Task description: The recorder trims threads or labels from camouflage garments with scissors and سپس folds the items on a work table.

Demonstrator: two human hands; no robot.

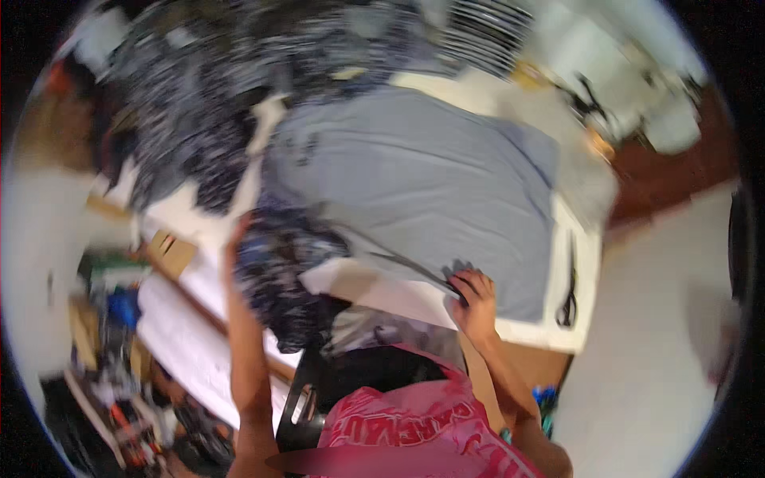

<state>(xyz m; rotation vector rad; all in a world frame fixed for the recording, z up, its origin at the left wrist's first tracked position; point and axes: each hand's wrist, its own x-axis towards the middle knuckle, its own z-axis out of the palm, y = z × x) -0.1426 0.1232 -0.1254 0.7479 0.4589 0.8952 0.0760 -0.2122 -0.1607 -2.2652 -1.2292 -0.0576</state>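
Resting right hand (476, 288) at near edge of flat gray cloth (414, 171), with fingers bent and partly open, over end of long narrow dark strip (418, 268). Cannot tell whether gripping strip or only pressing down; too blurred.

Touching left side of bunched dark patterned cloth (275, 291) with left hand (240, 229). Cannot tell whether pinched or just laid against; fingers smeared.

Spread gray cloth across middle of white table (550, 336), lightly wrinkled; crumpled patterned cloth at its near left corner, hanging over near edge.

Lying just right of gray cloth: black-handled scissors (567, 307). Piled at upper left: heap of dark patterned fabric (191, 95). Stacked at far edge: folded striped pieces (486, 36). Leaning at lower left: white roll (179, 342).
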